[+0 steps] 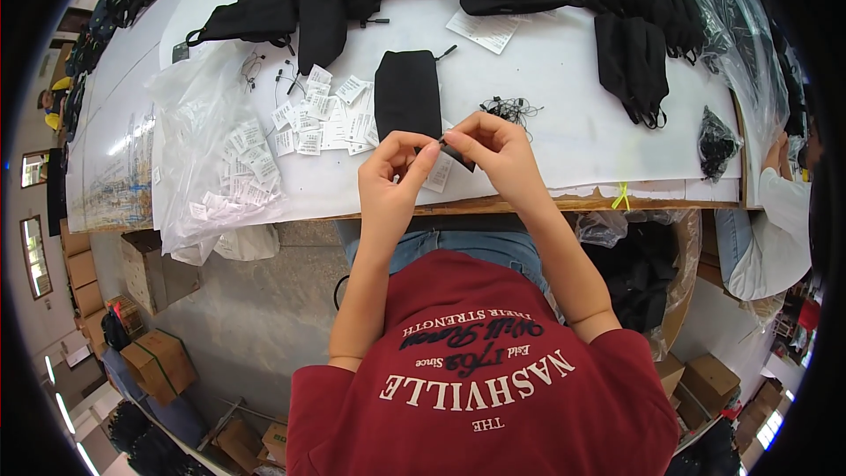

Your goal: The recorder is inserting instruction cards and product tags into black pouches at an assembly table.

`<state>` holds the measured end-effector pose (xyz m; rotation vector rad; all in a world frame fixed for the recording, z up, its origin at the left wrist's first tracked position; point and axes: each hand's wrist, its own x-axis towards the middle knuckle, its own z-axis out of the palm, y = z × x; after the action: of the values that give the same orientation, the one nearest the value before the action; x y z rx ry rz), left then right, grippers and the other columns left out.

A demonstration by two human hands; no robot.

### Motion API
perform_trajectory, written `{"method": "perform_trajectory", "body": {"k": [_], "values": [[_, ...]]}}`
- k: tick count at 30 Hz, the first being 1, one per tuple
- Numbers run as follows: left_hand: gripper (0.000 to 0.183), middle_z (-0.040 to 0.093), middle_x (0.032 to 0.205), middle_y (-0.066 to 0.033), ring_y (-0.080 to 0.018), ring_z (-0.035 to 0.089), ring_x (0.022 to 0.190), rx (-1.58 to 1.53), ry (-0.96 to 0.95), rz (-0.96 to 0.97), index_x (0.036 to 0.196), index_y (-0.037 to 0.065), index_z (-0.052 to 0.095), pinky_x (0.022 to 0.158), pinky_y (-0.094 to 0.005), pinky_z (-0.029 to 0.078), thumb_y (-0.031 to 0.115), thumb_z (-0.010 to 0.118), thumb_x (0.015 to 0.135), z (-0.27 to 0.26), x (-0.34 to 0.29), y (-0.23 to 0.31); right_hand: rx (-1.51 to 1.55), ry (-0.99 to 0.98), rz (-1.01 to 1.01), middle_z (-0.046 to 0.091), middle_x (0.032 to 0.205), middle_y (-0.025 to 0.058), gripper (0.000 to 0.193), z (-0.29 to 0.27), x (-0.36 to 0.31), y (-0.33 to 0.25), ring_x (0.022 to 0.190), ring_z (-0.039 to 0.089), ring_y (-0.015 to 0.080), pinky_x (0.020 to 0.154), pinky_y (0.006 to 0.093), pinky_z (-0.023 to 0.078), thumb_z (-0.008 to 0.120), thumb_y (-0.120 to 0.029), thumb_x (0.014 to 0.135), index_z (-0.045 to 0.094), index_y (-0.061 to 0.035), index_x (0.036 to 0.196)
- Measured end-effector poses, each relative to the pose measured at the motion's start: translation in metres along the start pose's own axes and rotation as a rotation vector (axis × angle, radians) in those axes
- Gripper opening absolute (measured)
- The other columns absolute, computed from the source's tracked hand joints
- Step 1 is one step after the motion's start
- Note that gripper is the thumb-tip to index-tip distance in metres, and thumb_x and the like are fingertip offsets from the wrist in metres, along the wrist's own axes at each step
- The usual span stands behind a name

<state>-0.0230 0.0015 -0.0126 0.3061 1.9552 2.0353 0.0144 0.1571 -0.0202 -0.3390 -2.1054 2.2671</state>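
My left hand (393, 174) and my right hand (500, 152) meet at the table's near edge, thumbs and forefingers pinched together. Between the fingertips is something small and dark, probably a tag's cord, partly hidden by the fingers. A black-and-white hang tag (438, 174) dangles just under them. Right behind my hands lies a flat black fabric pouch (407, 92) with a zip pull at its upper right corner. To its left are several loose white printed labels (310, 116). A tangle of black tag strings (511, 111) rests to the right of the pouch.
Black pouches (322, 18) are piled along the back, with more (631, 66) at the right. A clear plastic bag of labels (242, 172) hangs over the front left edge. A bag of black strings (718, 143) lies at right. Another person's arm (775, 159) shows beyond.
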Motion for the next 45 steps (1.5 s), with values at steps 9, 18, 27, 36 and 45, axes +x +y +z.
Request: {"method": "perform_trajectory", "body": {"k": [9, 18, 27, 36, 45], "values": [[0.007, 0.042, 0.059, 0.0094, 0.0011, 0.033, 0.054, 0.095, -0.008, -0.005, 0.085, 0.004, 0.062, 0.049, -0.0188, 0.021, 0.010, 0.065, 0.086, 0.001, -0.001, -0.003, 0.198, 0.042, 0.038, 0.056, 0.068, -0.0052, 0.012, 0.004, -0.005, -0.001, 0.062, 0.046, 0.0011, 0.055, 0.0171, 0.033, 0.066, -0.015, 0.086, 0.064, -0.0048, 0.081], [0.015, 0.048, 0.058, 0.0063, 0.0002, 0.037, 0.053, 0.010, 0.012, 0.045, 0.089, 0.002, 0.058, 0.049, -0.0186, 0.024, 0.008, 0.070, 0.082, -0.003, 0.003, -0.008, 0.161, 0.045, -0.056, 0.056, 0.066, -0.0059, 0.014, 0.005, -0.010, 0.002, 0.059, 0.043, -0.0007, 0.052, 0.0163, 0.032, 0.068, -0.013, 0.085, 0.063, -0.0024, 0.078], [0.013, 0.056, 0.063, 0.0034, -0.0018, 0.044, 0.056, 0.012, -0.035, 0.069, 0.087, 0.002, 0.063, 0.051, -0.0186, 0.031, 0.004, 0.071, 0.078, -0.008, 0.001, -0.006, 0.239, -0.113, 0.025, 0.056, 0.069, -0.0028, 0.013, 0.001, -0.007, -0.006, 0.062, 0.047, 0.0014, 0.056, 0.0172, 0.036, 0.061, -0.013, 0.089, 0.061, -0.0022, 0.082], [0.007, 0.059, 0.069, 0.0013, -0.0025, 0.046, 0.057, -0.081, -0.119, 0.124, 0.085, 0.000, 0.065, 0.053, -0.0182, 0.035, 0.005, 0.068, 0.082, -0.010, -0.004, 0.024, 0.115, -0.117, 0.417, 0.052, 0.065, 0.0007, 0.023, -0.022, 0.039, 0.041, 0.043, 0.045, 0.0057, 0.040, 0.0195, 0.033, 0.055, -0.026, 0.090, 0.064, -0.0046, 0.093], [0.008, 0.057, 0.080, -0.0022, -0.0069, 0.051, 0.066, -0.120, -0.497, 0.302, 0.093, 0.001, 0.064, 0.057, -0.0213, 0.040, 0.003, 0.063, 0.086, 0.011, -0.015, 0.046, 0.343, -0.209, 0.539, 0.063, 0.100, 0.0057, 0.035, -0.006, 0.041, 0.041, 0.083, 0.061, 0.0143, 0.070, 0.0244, 0.049, 0.047, -0.030, 0.094, 0.058, -0.0036, 0.116]]}}
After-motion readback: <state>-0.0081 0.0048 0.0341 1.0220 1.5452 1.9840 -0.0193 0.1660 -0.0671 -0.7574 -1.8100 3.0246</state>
